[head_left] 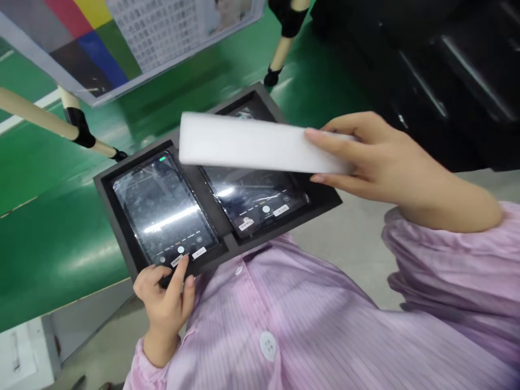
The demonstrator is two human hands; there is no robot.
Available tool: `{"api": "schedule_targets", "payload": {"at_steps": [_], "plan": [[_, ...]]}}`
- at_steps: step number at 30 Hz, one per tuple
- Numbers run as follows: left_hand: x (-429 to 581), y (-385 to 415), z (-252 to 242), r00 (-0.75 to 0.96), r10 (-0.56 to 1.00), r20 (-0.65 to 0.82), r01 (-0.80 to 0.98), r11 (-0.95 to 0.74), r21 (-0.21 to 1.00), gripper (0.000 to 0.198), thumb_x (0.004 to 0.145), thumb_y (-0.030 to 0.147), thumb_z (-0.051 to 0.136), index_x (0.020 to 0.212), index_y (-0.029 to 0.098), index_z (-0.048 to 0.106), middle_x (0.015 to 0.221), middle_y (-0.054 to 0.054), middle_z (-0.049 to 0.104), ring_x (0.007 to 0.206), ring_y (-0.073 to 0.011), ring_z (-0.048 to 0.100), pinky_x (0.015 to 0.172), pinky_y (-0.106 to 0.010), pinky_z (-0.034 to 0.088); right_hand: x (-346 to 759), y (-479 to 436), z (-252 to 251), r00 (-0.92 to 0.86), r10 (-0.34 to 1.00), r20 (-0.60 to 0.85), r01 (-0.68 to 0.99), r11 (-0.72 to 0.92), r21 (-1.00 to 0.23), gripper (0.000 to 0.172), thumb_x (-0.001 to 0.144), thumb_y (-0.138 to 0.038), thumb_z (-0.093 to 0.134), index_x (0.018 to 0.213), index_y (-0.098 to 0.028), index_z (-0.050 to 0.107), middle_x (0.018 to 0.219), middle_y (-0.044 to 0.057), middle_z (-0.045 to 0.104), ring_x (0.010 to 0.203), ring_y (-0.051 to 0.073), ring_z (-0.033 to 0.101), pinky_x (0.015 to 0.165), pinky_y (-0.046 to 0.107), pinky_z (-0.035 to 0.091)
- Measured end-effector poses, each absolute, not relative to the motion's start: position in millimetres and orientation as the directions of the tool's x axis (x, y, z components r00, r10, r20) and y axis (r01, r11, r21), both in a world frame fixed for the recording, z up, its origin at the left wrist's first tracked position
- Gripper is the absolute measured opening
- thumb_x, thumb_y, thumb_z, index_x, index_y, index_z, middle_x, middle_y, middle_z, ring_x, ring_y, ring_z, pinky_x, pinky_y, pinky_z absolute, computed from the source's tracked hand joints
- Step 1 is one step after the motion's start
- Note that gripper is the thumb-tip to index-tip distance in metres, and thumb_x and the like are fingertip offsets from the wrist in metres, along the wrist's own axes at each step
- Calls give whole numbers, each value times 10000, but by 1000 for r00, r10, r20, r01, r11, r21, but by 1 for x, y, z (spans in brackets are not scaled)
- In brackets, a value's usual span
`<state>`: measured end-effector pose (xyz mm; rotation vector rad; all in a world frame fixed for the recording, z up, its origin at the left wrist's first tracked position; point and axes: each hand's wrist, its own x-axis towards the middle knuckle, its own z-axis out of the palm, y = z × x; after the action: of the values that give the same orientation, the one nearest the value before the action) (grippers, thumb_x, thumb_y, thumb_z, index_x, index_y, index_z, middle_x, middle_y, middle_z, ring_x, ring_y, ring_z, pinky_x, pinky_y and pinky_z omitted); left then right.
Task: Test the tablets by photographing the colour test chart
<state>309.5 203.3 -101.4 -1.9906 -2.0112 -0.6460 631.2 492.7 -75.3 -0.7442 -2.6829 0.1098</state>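
My right hand [377,157] grips one end of a smooth white rectangular block [244,142], fingers and thumb on opposite sides. The block is held over the upper part of the right phone [255,197] and hides some of it. A dark tray [231,242] with two recesses holds that phone and a left phone [162,200]. Both screens are lit, with round buttons low down and small white labels. At the left phone's lower end is my left hand [166,295], fingers apart, its index fingertip at or just over the screen's bottom edge.
The tray rests partly on a green table [60,254], against my striped pink garment [260,314]. Behind it, cream tubes with black joints [83,130] stand under a sheet with colour patches [101,46]. Shiny black material [426,76] lies at upper right.
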Motion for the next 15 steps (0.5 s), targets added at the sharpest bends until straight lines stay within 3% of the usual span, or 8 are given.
{"api": "schedule_targets", "payload": {"at_steps": [4, 10, 15], "plan": [[309, 195, -99, -71, 919, 389, 993, 28, 115, 270, 901, 246, 618, 1137, 182, 732, 976, -83, 485, 944, -221, 490, 895, -412, 391, 610, 505, -83, -867, 444, 228, 420, 896, -145, 363, 1020, -373, 468, 1365, -365, 582, 1360, 91, 570, 1143, 267, 566, 956, 492, 405], [308, 189, -94, -163, 969, 184, 975, 130, 178, 359, 949, 359, 572, 1259, 243, 710, 1144, -144, 478, 1084, -288, 448, 951, -457, 366, 590, 525, -104, -891, 398, 217, 377, 917, -135, 361, 1008, -409, 447, 1314, -369, 635, 1370, 86, 597, 1182, 288, 572, 976, 508, 379], [303, 188, -94, -196, 950, 244, 959, 134, 250, 329, 972, 331, 534, 1208, 213, 730, 1114, -129, 466, 1078, -270, 437, 958, -434, 363, 586, 529, -110, -886, 419, 198, 409, 908, -93, 381, 992, -478, 440, 1214, -326, 711, 1281, 94, 652, 1147, 291, 606, 916, 468, 425]]}}
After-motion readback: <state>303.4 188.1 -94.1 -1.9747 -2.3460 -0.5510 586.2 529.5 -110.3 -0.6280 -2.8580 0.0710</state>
